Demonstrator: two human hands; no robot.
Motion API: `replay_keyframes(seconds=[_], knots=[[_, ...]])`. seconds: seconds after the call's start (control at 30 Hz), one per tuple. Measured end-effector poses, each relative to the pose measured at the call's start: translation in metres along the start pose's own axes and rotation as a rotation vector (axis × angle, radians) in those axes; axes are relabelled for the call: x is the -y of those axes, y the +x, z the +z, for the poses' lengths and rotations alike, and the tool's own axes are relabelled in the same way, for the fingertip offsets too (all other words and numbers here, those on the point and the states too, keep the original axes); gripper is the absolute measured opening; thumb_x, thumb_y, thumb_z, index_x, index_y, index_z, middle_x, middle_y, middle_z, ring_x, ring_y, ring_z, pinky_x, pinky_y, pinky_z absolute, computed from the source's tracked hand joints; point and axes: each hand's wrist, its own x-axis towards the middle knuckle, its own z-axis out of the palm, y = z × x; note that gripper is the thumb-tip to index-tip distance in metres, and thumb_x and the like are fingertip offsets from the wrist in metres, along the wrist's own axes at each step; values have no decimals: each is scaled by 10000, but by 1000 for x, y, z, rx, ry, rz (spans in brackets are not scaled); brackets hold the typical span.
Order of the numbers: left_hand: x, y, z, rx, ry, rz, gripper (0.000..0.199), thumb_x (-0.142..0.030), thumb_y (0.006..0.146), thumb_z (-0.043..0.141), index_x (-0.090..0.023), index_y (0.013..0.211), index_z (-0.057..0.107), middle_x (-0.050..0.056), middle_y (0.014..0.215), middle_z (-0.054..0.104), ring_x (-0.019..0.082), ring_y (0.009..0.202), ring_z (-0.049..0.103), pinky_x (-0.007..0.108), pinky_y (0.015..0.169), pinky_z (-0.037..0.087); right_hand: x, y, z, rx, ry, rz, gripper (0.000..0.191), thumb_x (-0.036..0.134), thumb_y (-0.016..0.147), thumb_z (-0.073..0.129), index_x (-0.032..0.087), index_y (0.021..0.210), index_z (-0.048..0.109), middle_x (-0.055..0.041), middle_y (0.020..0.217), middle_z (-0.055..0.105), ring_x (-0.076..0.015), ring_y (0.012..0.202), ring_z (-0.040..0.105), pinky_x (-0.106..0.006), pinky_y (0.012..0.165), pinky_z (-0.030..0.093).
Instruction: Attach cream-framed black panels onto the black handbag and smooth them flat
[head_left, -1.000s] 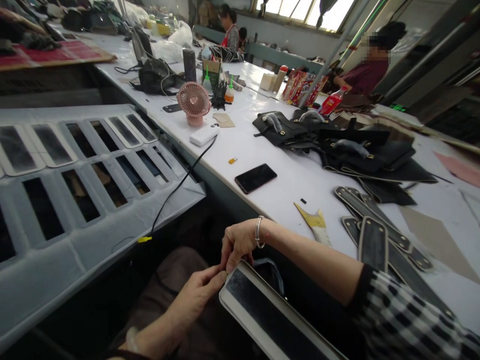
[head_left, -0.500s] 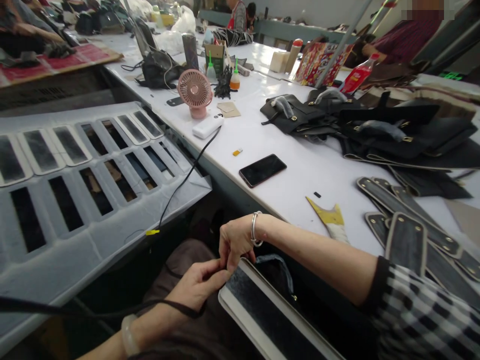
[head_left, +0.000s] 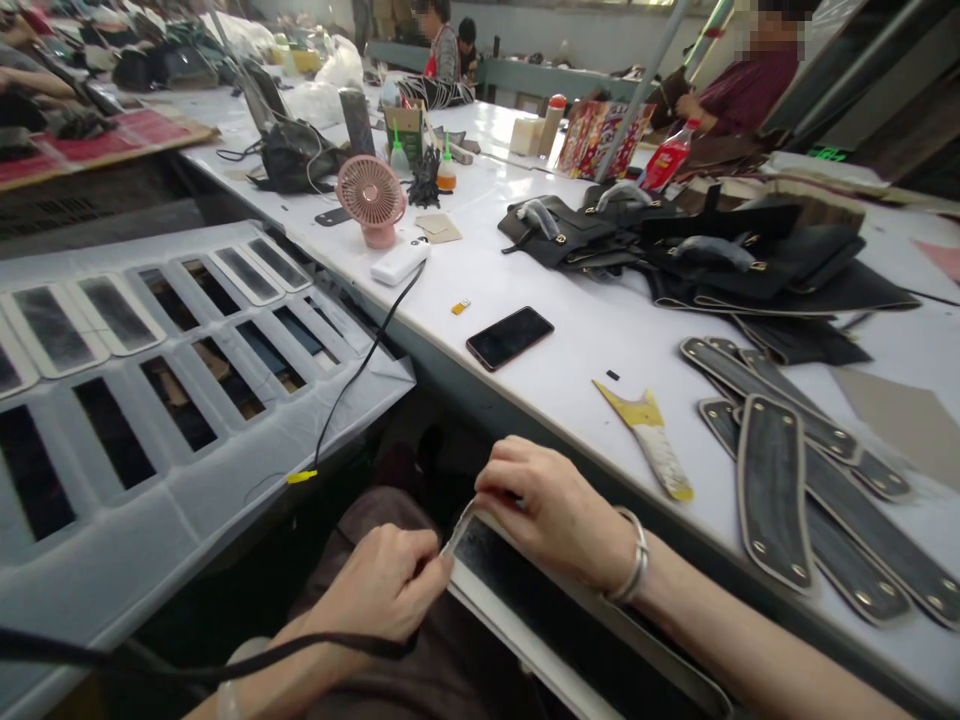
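On my lap lies a black bag (head_left: 570,610) with a pale trimmed edge, its long flat panel turned up and running toward the lower right. My left hand (head_left: 379,580) is closed, thumb and forefinger pinching the pale edge at the panel's near left corner. Bent over the top corner, my right hand (head_left: 551,505) grips the edge with fingers curled; a silver bangle circles its wrist. A black cord (head_left: 300,643) crosses my left forearm. The bag's far side and lower end are hidden.
Left, a covered rack (head_left: 187,500) holds several pale-edged panels over slots. The white table (head_left: 420,350) bears a phone (head_left: 510,337), a pink fan (head_left: 370,195), a yellow-and-white tool (head_left: 651,440), black straps (head_left: 772,490) and black bags (head_left: 750,250). Other people sit farther back.
My right hand has turned and moved right along the bag's edge, away from my left hand. The bag's panel is tilted more toward me, and its wrapped handle is now out of sight.
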Motion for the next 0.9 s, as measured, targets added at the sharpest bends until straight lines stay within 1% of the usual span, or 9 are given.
replay_keyframes(seconds=[0.03,0.07,0.13,0.23,0.3,0.37,0.47,0.7,0.9], knots=[[0,0,1,7,5,8,390,-333,894,373,-185,535,406,-16,492,497,117,482,469,258,509,238,4,-12,8,-49,-41,-53,138,123,877,554,154,758,617,-24,778,556,-152,757,488,-281,677,360],[-1,0,1,15,5,12,392,-323,903,351,-186,541,415,-6,505,524,123,490,488,260,516,247,8,-22,16,-72,-81,-97,147,114,879,535,163,755,598,-22,781,553,-159,756,477,-293,674,351],[0,-2,2,28,-5,28,398,-315,916,323,-187,558,442,8,526,556,133,505,511,262,528,264,16,-34,35,-76,-143,-114,135,124,898,502,178,798,574,-23,837,562,-170,779,470,-318,685,336],[4,-3,4,39,-46,61,408,-319,929,308,-190,572,456,14,548,570,139,522,519,263,539,280,25,-38,58,-103,-179,-9,76,177,917,520,197,853,555,-16,907,570,-183,833,478,-341,721,324],[9,-3,7,33,-86,72,410,-334,931,312,-193,571,447,13,552,564,141,531,516,265,541,281,30,-35,66,-113,-186,84,57,187,901,564,207,850,549,-8,913,573,-189,850,482,-346,747,321],[13,-4,10,25,-123,71,411,-355,930,316,-197,570,436,10,543,548,143,532,508,267,540,279,34,-32,69,-122,-203,146,65,191,875,606,211,851,549,-5,916,579,-198,859,484,-353,761,319],[18,-5,13,13,-159,74,401,-367,921,317,-201,570,415,5,530,520,144,524,492,271,538,272,40,-28,70,-126,-250,196,89,194,842,640,210,867,556,-11,916,582,-217,864,483,-368,764,312],[21,-3,12,-19,-151,137,364,-347,897,311,-207,562,331,-17,521,420,130,505,420,280,530,218,48,-22,70,-119,-287,249,95,166,825,639,204,851,556,-11,896,576,-215,841,479,-364,734,313],[19,-4,14,-44,-167,126,372,-376,899,308,-210,566,317,-26,520,381,128,506,405,277,536,223,49,-23,71,-131,-264,280,133,142,806,651,209,853,547,-3,908,575,-208,833,475,-357,727,324]])
